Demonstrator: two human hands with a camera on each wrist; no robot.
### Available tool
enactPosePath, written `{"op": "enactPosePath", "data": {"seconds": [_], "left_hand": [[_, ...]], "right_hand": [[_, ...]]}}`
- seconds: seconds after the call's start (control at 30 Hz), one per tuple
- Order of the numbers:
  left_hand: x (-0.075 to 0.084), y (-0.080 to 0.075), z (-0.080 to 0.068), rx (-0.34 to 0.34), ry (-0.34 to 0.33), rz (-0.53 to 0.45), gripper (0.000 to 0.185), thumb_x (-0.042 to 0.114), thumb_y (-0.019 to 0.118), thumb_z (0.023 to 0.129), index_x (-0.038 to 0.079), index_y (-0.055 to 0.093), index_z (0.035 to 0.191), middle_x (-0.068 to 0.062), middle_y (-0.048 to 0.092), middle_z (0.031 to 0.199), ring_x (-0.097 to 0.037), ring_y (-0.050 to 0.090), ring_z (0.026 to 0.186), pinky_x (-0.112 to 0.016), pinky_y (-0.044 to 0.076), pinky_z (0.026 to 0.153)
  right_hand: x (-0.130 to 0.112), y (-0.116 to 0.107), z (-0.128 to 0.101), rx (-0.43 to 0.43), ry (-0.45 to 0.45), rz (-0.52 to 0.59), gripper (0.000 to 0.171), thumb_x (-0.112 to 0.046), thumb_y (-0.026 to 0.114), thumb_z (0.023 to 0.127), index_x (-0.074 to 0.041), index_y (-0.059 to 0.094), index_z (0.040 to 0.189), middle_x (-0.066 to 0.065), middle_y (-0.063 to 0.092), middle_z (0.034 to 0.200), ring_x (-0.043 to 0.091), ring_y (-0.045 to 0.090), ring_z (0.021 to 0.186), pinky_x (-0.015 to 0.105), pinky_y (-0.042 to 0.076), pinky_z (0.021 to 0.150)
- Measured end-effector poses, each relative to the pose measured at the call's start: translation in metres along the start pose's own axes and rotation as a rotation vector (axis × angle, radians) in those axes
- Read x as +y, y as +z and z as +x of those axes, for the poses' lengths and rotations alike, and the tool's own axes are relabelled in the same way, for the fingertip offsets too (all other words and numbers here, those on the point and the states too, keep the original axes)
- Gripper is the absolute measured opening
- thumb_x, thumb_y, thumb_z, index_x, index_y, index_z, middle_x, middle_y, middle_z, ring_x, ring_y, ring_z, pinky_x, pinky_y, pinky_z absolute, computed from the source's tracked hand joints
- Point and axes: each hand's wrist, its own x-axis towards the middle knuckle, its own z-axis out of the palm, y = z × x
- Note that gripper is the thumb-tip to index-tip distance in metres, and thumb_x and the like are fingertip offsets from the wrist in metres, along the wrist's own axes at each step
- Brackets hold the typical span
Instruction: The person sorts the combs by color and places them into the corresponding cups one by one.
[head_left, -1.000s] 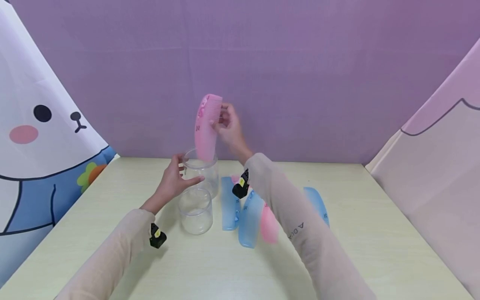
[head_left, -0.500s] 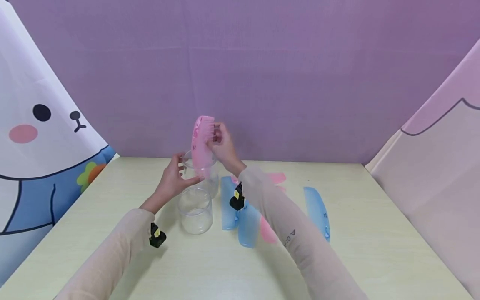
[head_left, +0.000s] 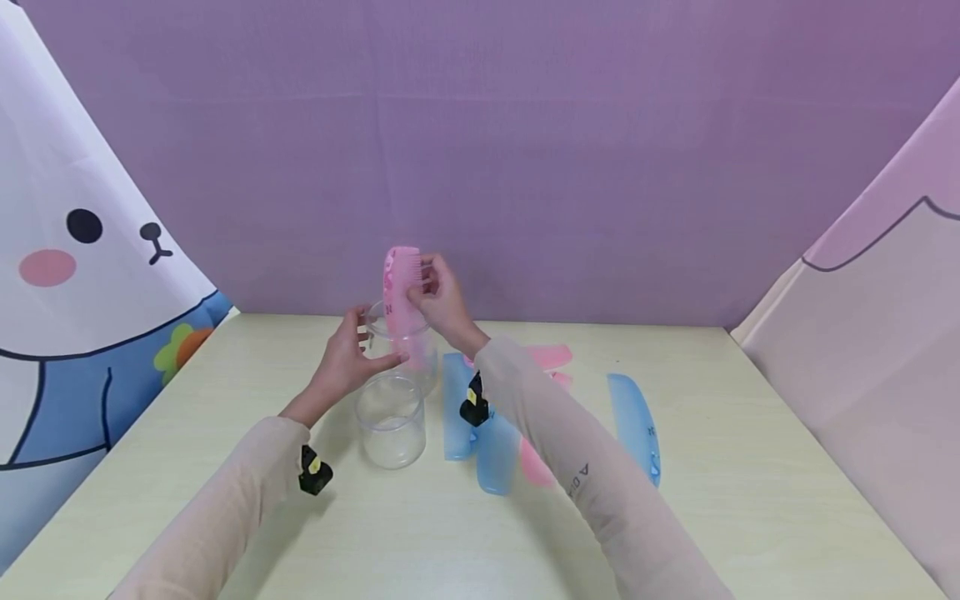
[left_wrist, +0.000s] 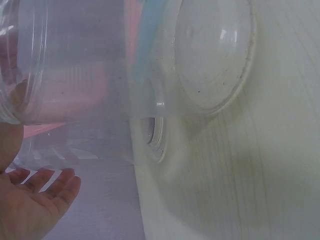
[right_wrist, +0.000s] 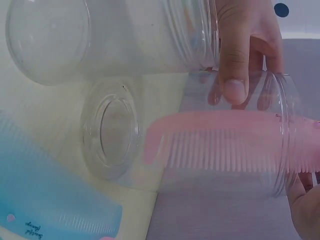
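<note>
Now the right hand [head_left: 438, 298] pinches the upper end of a pink comb [head_left: 400, 292], thumb and fingertips closed on its toothed edge, and the comb stands nearly upright with its lower end inside the far clear jar [head_left: 408, 354]. The right wrist view shows it plainly: pink teeth run across the inside of the jar's clear wall, and the tip is well past the rim but short of the base. The left hand [head_left: 347, 358] wraps the same jar from nine o'clock, thumb at the front, fingers curled round the rim; the right wrist camera catches those fingers [right_wrist: 234, 65] pressed on the plastic. A second clear jar [head_left: 391, 421] stands just at six o'clock of the first, touching or almost touching it, with nothing inside. At three o'clock of the jars, blue combs [head_left: 459, 417] lie flat on the pale table [head_left: 750, 500], with more pink combs [head_left: 551, 357] partly hidden under the right sleeve. One more blue comb [head_left: 636, 425] lies apart, farther out at three o'clock. A purple backdrop [head_left: 600, 167] closes off the twelve o'clock side.
</note>
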Motion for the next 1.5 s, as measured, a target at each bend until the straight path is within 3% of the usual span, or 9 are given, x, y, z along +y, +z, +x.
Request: {"op": "enactPosePath", "data": {"seconds": [0.17, 0.37, 0.67, 0.9, 1.07, 1.2, 1.5], "left_hand": [[0.000, 0.000, 0.000, 0.004, 0.014, -0.003, 0.094, 0.030, 0.079, 0.070, 0.001, 0.020, 0.138, -0.023, 0.039, 0.132, -0.039, 0.047, 0.114, -0.048, 0.045, 0.095], [0.000, 0.000, 0.000, 0.005, 0.022, 0.006, 0.093, 0.029, 0.079, 0.070, 0.001, 0.020, 0.137, -0.022, 0.039, 0.132, -0.037, 0.046, 0.114, -0.048, 0.045, 0.095], [0.001, 0.000, 0.000, 0.006, 0.020, 0.003, 0.091, 0.027, 0.079, 0.070, 0.002, 0.022, 0.136, -0.022, 0.039, 0.133, -0.036, 0.046, 0.115, -0.048, 0.045, 0.095], [0.002, -0.002, -0.002, 0.001, 0.022, 0.007, 0.092, 0.026, 0.079, 0.070, 0.002, 0.021, 0.137, -0.023, 0.038, 0.133, -0.037, 0.046, 0.114, -0.049, 0.045, 0.094], [0.002, -0.002, -0.001, -0.004, 0.020, 0.012, 0.091, 0.026, 0.078, 0.071, 0.002, 0.020, 0.137, -0.023, 0.038, 0.134, -0.038, 0.046, 0.115, -0.050, 0.046, 0.094], [0.003, -0.002, -0.001, -0.013, 0.002, 0.010, 0.092, 0.028, 0.078, 0.072, 0.003, 0.019, 0.138, -0.020, 0.037, 0.135, -0.037, 0.045, 0.116, -0.049, 0.045, 0.095], [0.003, -0.002, -0.001, -0.022, -0.030, 0.014, 0.092, 0.028, 0.077, 0.072, 0.005, 0.018, 0.139, -0.022, 0.037, 0.134, -0.041, 0.047, 0.115, -0.051, 0.047, 0.090]], "right_hand": [[-0.003, 0.000, -0.003, 0.000, -0.007, -0.012, 0.027, 0.003, 0.053, 0.087, -0.003, 0.044, 0.112, 0.015, 0.054, 0.107, 0.021, 0.053, 0.088, 0.021, 0.052, 0.075], [-0.009, 0.000, -0.005, 0.006, 0.011, -0.029, 0.029, 0.004, 0.054, 0.086, 0.004, 0.044, 0.113, 0.021, 0.054, 0.109, 0.030, 0.054, 0.095, 0.027, 0.053, 0.080], [0.000, 0.004, -0.005, 0.064, -0.033, -0.063, 0.030, 0.000, 0.056, 0.086, -0.005, 0.046, 0.113, 0.011, 0.055, 0.106, 0.020, 0.054, 0.093, 0.021, 0.051, 0.082], [0.001, 0.005, -0.006, 0.076, -0.059, -0.079, 0.031, 0.000, 0.055, 0.086, -0.006, 0.046, 0.115, 0.012, 0.056, 0.106, 0.021, 0.054, 0.093, 0.023, 0.051, 0.082], [0.000, 0.006, -0.005, 0.067, -0.077, -0.075, 0.033, 0.003, 0.055, 0.086, -0.003, 0.048, 0.118, 0.016, 0.057, 0.106, 0.027, 0.056, 0.095, 0.032, 0.052, 0.086], [-0.018, 0.004, -0.013, 0.061, -0.085, -0.075, 0.031, 0.007, 0.053, 0.086, 0.004, 0.048, 0.116, 0.023, 0.056, 0.107, 0.034, 0.055, 0.098, 0.041, 0.049, 0.091], [0.004, -0.001, 0.001, 0.121, -0.089, -0.128, 0.028, 0.006, 0.055, 0.083, -0.006, 0.056, 0.109, 0.013, 0.060, 0.099, 0.021, 0.057, 0.089, 0.022, 0.052, 0.073]]}}
